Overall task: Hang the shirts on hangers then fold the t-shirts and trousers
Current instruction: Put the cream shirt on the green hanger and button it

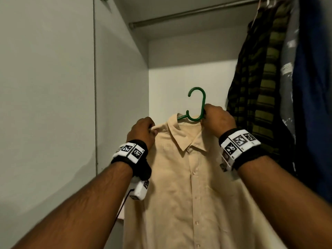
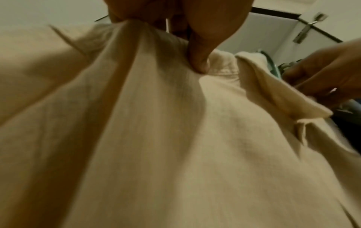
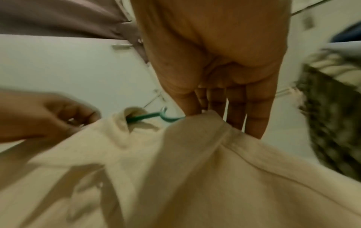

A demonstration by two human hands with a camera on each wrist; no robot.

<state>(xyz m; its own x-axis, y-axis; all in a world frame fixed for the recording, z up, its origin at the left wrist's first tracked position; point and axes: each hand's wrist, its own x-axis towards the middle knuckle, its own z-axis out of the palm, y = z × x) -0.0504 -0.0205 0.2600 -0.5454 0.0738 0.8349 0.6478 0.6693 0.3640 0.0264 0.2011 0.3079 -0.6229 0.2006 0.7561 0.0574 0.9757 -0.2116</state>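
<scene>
A beige button-up shirt (image 1: 188,177) hangs on a green plastic hanger (image 1: 203,97), held up inside a wardrobe. My left hand (image 1: 151,129) pinches the shirt's left shoulder beside the collar; its thumb (image 2: 197,50) presses into the fabric (image 2: 175,138). My right hand (image 1: 206,115) grips the hanger at the base of its hook, at the right side of the collar. In the right wrist view its fingers (image 3: 252,111) run down behind the shirt (image 3: 195,169), next to the hanger (image 3: 148,115). The hook is free in the air, well below the rail.
A metal rail (image 1: 188,14) crosses the top of the wardrobe. On its right end hang a green plaid shirt (image 1: 260,87), a grey patterned garment (image 1: 289,69) and a dark blue one (image 1: 314,87). The wardrobe's side wall (image 1: 122,87) stands on the left.
</scene>
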